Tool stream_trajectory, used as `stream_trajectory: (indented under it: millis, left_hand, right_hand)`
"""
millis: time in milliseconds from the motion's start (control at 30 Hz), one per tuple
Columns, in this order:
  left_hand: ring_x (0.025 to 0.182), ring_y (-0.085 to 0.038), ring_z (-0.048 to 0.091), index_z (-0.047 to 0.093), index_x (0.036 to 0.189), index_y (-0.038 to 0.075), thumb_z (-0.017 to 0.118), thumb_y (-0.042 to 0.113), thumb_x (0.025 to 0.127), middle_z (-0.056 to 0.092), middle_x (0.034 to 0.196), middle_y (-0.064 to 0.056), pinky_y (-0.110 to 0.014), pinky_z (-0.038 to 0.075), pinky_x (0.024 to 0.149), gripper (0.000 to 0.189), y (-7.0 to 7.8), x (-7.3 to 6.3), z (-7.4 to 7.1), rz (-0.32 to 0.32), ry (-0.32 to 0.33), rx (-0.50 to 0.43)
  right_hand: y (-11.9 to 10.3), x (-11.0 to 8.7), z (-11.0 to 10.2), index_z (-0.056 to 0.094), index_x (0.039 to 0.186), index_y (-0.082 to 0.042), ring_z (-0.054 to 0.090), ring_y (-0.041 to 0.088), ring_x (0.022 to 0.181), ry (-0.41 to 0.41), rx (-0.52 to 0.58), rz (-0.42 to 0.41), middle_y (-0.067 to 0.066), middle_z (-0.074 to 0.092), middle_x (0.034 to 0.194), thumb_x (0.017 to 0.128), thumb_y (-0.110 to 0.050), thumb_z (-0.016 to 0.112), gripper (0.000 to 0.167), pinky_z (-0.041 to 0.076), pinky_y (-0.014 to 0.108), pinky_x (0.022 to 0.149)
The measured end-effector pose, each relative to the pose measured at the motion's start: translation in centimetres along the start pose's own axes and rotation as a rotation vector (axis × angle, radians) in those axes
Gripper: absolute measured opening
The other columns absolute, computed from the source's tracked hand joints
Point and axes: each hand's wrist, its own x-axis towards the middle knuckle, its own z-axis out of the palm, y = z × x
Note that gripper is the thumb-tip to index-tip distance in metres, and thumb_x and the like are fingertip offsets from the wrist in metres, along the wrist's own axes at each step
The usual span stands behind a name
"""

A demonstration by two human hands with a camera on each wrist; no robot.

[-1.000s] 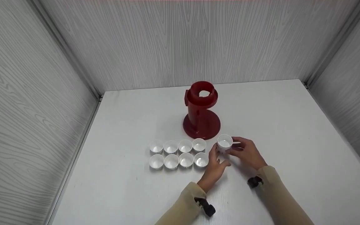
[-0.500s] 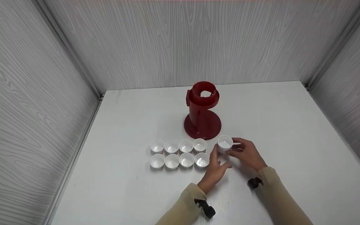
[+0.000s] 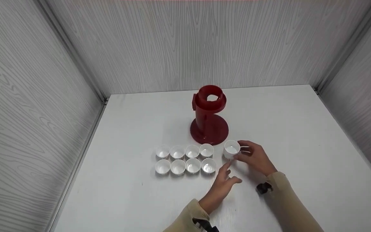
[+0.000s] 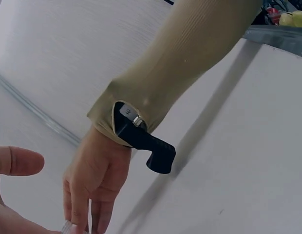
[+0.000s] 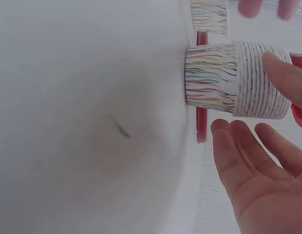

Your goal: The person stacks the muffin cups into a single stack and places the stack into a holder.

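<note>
A stack of nested paper cups (image 3: 231, 147) stands upright on the table, right of the other cups. Coloured wavy lines and several stacked rims show on it in the right wrist view. My right hand (image 3: 255, 158) is at its right side. The thumb (image 5: 286, 80) lies over the rims, while the other fingers (image 5: 229, 156) are spread and apart from the stack. My left hand (image 3: 219, 188) is in front of the stack, palm partly turned up, holding nothing. Two rows of white paper cups (image 3: 178, 167) stand to the left, mouths up.
Behind the cups stands a red plastic stand (image 3: 204, 120) with a ring-shaped top and a round base. White wood-grain panels (image 3: 185, 45) enclose the white table (image 3: 134, 129) at the back and both sides.
My left hand has come away from the stack, moving toward me. My right hand stays beside the stack. The cups and red stand keep their places.
</note>
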Motion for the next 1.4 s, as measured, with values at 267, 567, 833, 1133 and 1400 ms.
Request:
stream_trajectory:
  millis: [267, 567, 833, 1133, 1400]
  left_hand:
    - [0.144, -0.038, 0.046, 0.056, 0.144, 0.002, 0.063, 0.011, 0.096, 0.051, 0.154, -0.015, -0.047, 0.04, 0.12, 0.049, 1.3, -2.5, -3.0, 0.092, -0.125, -0.003]
    - [0.132, -0.025, 0.058, 0.059, 0.139, -0.003, 0.059, 0.014, 0.101, 0.06, 0.144, -0.02, -0.034, 0.046, 0.114, 0.041, 2.5, -3.0, -8.2, 0.182, -0.106, -0.051]
    - [0.11, -0.011, 0.067, 0.06, 0.13, -0.01, 0.06, 0.007, 0.1, 0.064, 0.131, -0.027, -0.022, 0.054, 0.097, 0.035, 3.6, -2.1, -16.0, 0.312, 0.1, 0.025]
    - [0.117, -0.018, 0.065, 0.064, 0.131, -0.003, 0.061, 0.008, 0.102, 0.068, 0.131, -0.019, -0.017, 0.052, 0.094, 0.031, 3.0, -1.2, -23.4, 0.269, 0.44, 0.208]
    - [0.131, -0.034, 0.059, 0.057, 0.142, -0.001, 0.064, 0.016, 0.102, 0.061, 0.141, -0.02, -0.045, 0.05, 0.112, 0.044, 0.5, -2.4, -25.3, 0.148, 0.427, 0.358]
  right_hand:
    - [0.0, 0.3, 0.3, 0.057, 0.144, -0.007, 0.065, 0.038, 0.127, -0.03, -0.014, 0.025, 0.018, 0.062, 0.14, 0.083, -0.022, 0.089, 0.071, 0.053, 0.051, 0.11]
    - [0.5, 0.0, 0.5, 0.061, 0.139, -0.009, 0.068, 0.035, 0.124, -0.016, 0.07, 0.042, 0.014, 0.066, 0.137, 0.076, -0.017, 0.092, 0.071, 0.058, 0.034, 0.102]
    - [0.7, 0.1, 0.9, 0.063, 0.137, -0.007, 0.07, 0.034, 0.119, -0.001, 0.11, 0.044, 0.017, 0.068, 0.133, 0.076, -0.015, 0.092, 0.067, 0.06, 0.025, 0.092]
    - [0.7, -0.2, 0.9, 0.064, 0.136, -0.01, 0.069, 0.033, 0.121, 0.012, 0.093, 0.053, 0.014, 0.067, 0.135, 0.075, -0.017, 0.093, 0.068, 0.059, 0.023, 0.092]
    - [0.1, -0.9, 1.6, 0.064, 0.136, -0.01, 0.069, 0.032, 0.121, 0.013, 0.129, 0.062, 0.014, 0.067, 0.134, 0.077, -0.016, 0.092, 0.066, 0.059, 0.023, 0.092]
